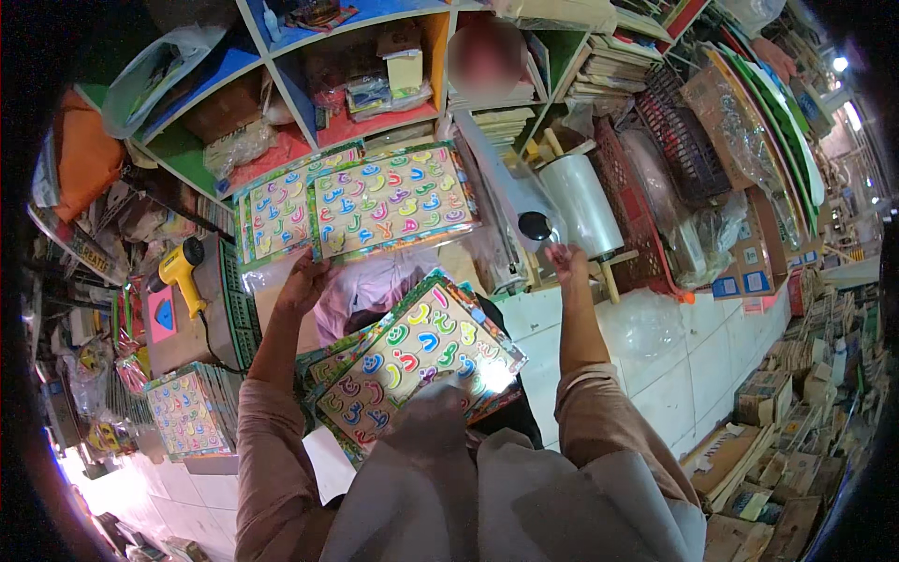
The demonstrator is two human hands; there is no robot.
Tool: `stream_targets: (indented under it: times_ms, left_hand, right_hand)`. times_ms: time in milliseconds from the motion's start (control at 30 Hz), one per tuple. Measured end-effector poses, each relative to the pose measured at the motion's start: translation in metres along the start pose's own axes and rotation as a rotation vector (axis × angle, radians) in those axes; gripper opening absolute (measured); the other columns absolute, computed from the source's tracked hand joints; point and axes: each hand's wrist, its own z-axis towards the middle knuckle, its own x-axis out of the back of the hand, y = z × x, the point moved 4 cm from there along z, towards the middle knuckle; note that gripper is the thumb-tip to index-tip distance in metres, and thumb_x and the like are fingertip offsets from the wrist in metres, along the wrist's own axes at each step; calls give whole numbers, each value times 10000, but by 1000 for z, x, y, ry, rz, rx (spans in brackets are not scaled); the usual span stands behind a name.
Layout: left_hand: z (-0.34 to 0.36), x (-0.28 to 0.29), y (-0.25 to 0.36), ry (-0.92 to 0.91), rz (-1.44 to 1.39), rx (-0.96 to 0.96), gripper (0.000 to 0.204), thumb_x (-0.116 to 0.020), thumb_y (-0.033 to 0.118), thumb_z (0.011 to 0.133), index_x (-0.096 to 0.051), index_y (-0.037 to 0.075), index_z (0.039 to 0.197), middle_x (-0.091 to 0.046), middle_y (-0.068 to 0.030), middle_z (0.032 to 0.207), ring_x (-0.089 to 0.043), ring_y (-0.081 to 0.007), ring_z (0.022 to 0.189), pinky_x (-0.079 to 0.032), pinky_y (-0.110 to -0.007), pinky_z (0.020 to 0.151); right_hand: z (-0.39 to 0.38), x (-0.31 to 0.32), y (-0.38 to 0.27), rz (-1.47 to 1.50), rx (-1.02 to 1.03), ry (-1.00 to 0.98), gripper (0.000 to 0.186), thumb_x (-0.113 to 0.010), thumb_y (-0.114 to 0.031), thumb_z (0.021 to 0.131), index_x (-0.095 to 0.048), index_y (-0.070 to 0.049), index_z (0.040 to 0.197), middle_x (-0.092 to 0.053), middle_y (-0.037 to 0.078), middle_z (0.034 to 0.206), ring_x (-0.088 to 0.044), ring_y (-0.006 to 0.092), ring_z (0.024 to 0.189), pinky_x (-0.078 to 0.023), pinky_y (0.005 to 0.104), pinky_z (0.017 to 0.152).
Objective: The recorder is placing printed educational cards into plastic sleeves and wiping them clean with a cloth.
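Note:
Two boards with colourful raised Arabic letters lie side by side, overlapping, before the shelves. At the lower left corner of the nearer letter board (389, 201), in clear plastic, my left hand (304, 284) has its fingers closed on the edge. The other board (273, 220) lies to its left. My right hand (567, 264) is closed at the near end of a long grey sealer arm (492, 173), beside its round black knob (535, 225). What exactly its fingers grip is partly hidden. A stack of letter boards (412, 361) rests tilted in front of my body.
A roll of clear plastic film (581, 204) sits right of the sealer, beside a red crate (637, 206). At left, a yellow heat gun (180, 273) stands near more stacked boards (183, 412). Coloured cubby shelves (361, 66) line the back. Wood pieces (763, 398) are piled at right.

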Motion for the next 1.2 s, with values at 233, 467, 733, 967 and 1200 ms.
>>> stream_targets:
  times_ms: [233,467,733,967,1200]
  left_hand:
    - [-5,-8,-1,65,8,-11,395,-460,-28,808,-388,53,1189,-520,-50,1098,-509,-134,985,-420,-252,846]
    - [9,-8,-17,-36,-108,32,386,-449,-36,817,-401,56,1188,-507,-53,1124,-488,-138,1026,-433,-270,853]
    - [10,2,-20,-15,-51,69,387,-448,-4,829,-386,60,1205,-470,-57,1177,-472,-179,1059,-405,-312,918]
    - [3,-14,-20,-110,68,75,544,-513,85,810,-248,22,1281,-376,-126,1259,-371,-240,1162,-296,-393,995]
    - [-2,-15,-22,-128,-133,170,522,-412,-25,812,-235,73,1293,-372,-101,1274,-364,-248,1177,-288,-422,998]
  right_hand:
    - [30,-48,12,-118,-174,-181,383,-570,-257,797,-445,-43,1087,-526,127,924,-547,246,738,-500,359,583]
    - [29,-11,-8,-132,32,-38,238,-517,-85,807,-458,-3,1022,-552,117,792,-557,214,609,-523,328,610]
    - [8,-64,-28,-7,177,-248,471,-556,-6,772,-348,-59,1191,-547,150,865,-567,225,727,-509,324,679]
    - [0,-35,-17,-354,176,-138,370,-406,49,790,-373,-52,1145,-559,145,743,-554,185,629,-497,317,510]
    - [-6,-41,-26,-241,238,-163,238,-444,-77,834,-495,-29,1061,-572,90,772,-531,162,599,-492,291,551]
